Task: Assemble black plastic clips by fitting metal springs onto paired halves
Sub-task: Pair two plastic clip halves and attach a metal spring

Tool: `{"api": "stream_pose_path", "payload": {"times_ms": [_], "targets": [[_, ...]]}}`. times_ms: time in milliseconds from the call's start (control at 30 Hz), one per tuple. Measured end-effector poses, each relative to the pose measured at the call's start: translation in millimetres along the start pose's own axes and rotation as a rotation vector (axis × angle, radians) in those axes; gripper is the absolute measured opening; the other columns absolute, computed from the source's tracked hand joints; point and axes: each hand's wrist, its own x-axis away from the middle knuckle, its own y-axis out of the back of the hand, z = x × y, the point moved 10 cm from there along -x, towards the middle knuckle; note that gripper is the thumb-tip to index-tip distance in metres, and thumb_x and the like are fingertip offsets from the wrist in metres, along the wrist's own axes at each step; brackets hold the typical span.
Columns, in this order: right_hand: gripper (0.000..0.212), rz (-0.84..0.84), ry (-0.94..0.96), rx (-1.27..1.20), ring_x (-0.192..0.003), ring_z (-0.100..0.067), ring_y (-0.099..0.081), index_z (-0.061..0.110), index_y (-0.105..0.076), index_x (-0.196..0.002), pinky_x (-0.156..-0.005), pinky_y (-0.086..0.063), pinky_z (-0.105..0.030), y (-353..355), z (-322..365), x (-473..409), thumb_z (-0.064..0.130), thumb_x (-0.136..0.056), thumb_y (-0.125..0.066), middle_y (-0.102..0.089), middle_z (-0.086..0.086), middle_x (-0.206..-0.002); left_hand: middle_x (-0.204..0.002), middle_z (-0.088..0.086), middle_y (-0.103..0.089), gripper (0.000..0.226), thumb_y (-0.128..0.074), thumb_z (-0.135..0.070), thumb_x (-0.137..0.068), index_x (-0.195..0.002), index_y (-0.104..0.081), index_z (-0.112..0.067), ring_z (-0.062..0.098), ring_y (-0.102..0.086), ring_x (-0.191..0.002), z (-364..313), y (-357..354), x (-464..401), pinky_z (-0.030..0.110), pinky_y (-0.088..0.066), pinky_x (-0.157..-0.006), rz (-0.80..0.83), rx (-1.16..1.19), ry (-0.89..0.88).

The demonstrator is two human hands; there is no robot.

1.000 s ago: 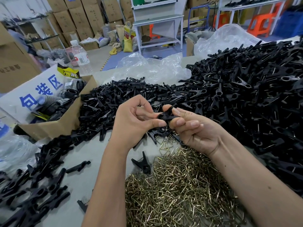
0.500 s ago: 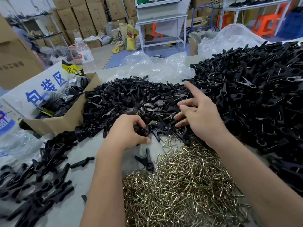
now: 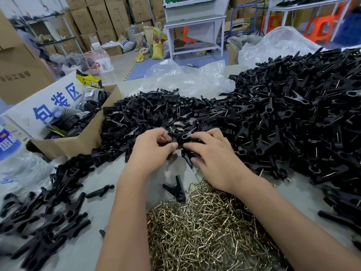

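Open brown cardboard box [image 3: 78,141], left of the work area: holds grey ribbed tubes and black ring-shaped parts behind a white card printed with blue characters. Crumpled clear plastic sheeting [image 3: 187,79], far side of the grey table [image 3: 78,251]: contents not visible. Loose stock on the table: heap of separate black plastic clip halves [image 3: 136,114] at centre, large mound of assembled black clips with metal springs [image 3: 293,114] at right, pile of brass-coloured bent wire springs [image 3: 205,231] near the body, one assembled black clip [image 3: 176,189] lying alone just beyond the springs. Half a second ago the right hand lay spread over the heap with fingers extended; now both hands meet at its near edge. Left hand [image 3: 152,151], fingers curled, and right hand [image 3: 213,153] together pinch black clip pieces [image 3: 180,138] between the fingertips. Plastic matt, angular; springs glossy, triangular.
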Motion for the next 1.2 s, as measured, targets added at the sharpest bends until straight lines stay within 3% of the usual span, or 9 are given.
{"api": "stream_pose_path", "payload": {"times_ms": [100,167,400,600,700,800,967,1100,1200], "targets": [[0.063,-0.140,-0.013,-0.185,-0.126,-0.016,-0.036,0.025,-0.047,-0.154,-0.115,-0.034,-0.033,18,0,-1,0.026,-0.096,-0.072,-0.054,0.007,-0.142,-0.081,0.008,-0.068,0.010,-0.078,-0.020,-0.092,-0.085,-0.071,-0.019,0.018,-0.061,-0.074,-9,-7,3,0.039,-0.053,-0.073,0.107,0.273,-0.013],[0.064,-0.181,0.005,-0.298,-0.125,-0.012,-0.043,0.024,-0.050,-0.153,-0.112,-0.035,-0.024,26,3,-2,0.018,-0.095,-0.074,-0.059,0.009,-0.139,-0.081,0.006,-0.065,0.006,-0.076,-0.015,-0.093,-0.089,-0.073,-0.016,0.015,-0.060,-0.075,-21,-16,8,0.031,-0.052,-0.072,0.224,0.393,-0.054],[0.021,-0.396,-0.140,-0.551,-0.078,-0.001,-0.067,0.016,-0.081,-0.103,-0.071,-0.050,-0.012,53,-24,7,0.003,-0.087,-0.080,-0.072,0.014,-0.084,-0.088,0.005,-0.074,0.009,-0.076,-0.007,-0.092,-0.091,-0.076,-0.016,0.017,-0.067,-0.081,-20,-20,9,0.031,-0.056,-0.078,0.233,0.418,-0.050],[0.016,-0.361,-0.328,-0.728,-0.077,-0.006,-0.071,0.023,-0.080,-0.093,-0.075,-0.059,-0.024,42,-43,8,0.011,-0.084,-0.085,-0.077,0.008,-0.084,-0.085,0.000,-0.074,0.016,-0.076,-0.010,-0.092,-0.085,-0.073,-0.024,0.008,-0.067,-0.074,0,6,-1,0.025,-0.054,-0.069,-0.086,0.329,-0.010],[0.019,-0.345,-0.379,-0.804,-0.074,-0.023,-0.071,0.029,-0.082,-0.097,-0.071,-0.062,-0.036,36,-48,9,0.012,-0.088,-0.081,-0.078,0.002,-0.084,-0.091,0.001,-0.074,0.014,-0.075,-0.015,-0.093,-0.084,-0.072,-0.025,0.011,-0.065,-0.079,0,18,-2,0.032,-0.056,-0.076,-0.184,0.378,-0.032],[0.024,-0.351,-0.381,-0.925,-0.087,-0.008,-0.073,0.027,-0.080,-0.108,-0.084,-0.060,-0.025,34,-50,7,0.009,-0.091,-0.078,-0.078,0.005,-0.094,-0.091,0.010,-0.077,0.009,-0.074,-0.011,-0.094,-0.095,-0.071,-0.019,0.016,-0.069,-0.077,-2,13,-2,0.037,-0.058,-0.077,-0.131,0.547,-0.023],[0.016,-0.357,-0.403,-1.062,-0.077,-0.004,-0.069,0.016,-0.078,-0.096,-0.074,-0.056,-0.019,30,-54,7,0.002,-0.089,-0.078,-0.077,0.004,-0.083,-0.095,0.011,-0.080,0.032,-0.069,-0.001,-0.096,-0.123,-0.059,-0.014,0.022,-0.077,-0.079,-19,-6,2,0.030,-0.061,-0.071,0.026,0.780,-0.019],[0.030,-0.285,-0.376,-1.016,-0.076,-0.011,-0.068,0.026,-0.078,-0.109,-0.080,-0.063,-0.039,30,-50,3,0.004,-0.102,-0.060,-0.073,-0.015,-0.097,-0.096,0.012,-0.080,0.020,-0.063,0.006,-0.097,-0.114,-0.066,-0.003,0.022,-0.077,-0.079,-30,-17,5,0.027,-0.060,-0.072,0.072,0.770,-0.028],[0.032,-0.199,-0.325,-0.960,-0.080,-0.017,-0.076,0.025,-0.069,-0.119,-0.081,-0.065,-0.040,27,-45,0,-0.001,-0.101,-0.059,-0.065,-0.009,-0.103,-0.093,0.013,-0.078,0.018,-0.060,0.008,-0.097,-0.110,-0.069,0.000,0.026,-0.077,-0.080,-31,-25,6,0.028,-0.062,-0.073,0.102,0.773,-0.009]]}}
